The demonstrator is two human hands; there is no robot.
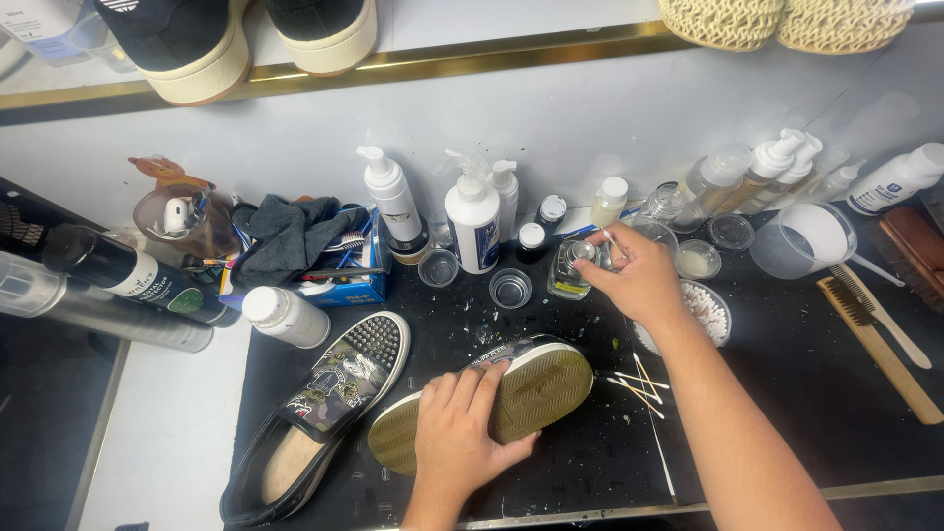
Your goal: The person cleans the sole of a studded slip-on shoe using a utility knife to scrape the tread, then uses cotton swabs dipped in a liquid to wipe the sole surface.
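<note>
the upturned slip-on shoe (492, 393) lies mid-mat, light, its rubber sole firm and grippy; the left hand (457, 433) presses flat on it, fingers spread. the right hand (639, 280) pinches a cotton swab (608, 239) at the small glass bottle (570, 270), fragile and slick; best held by its sides.

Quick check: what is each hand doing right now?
Left hand: open, palm pressed on the upturned olive-soled slip-on shoe.
Right hand: pinching a thin cotton swab over a small clear glass bottle.
</note>
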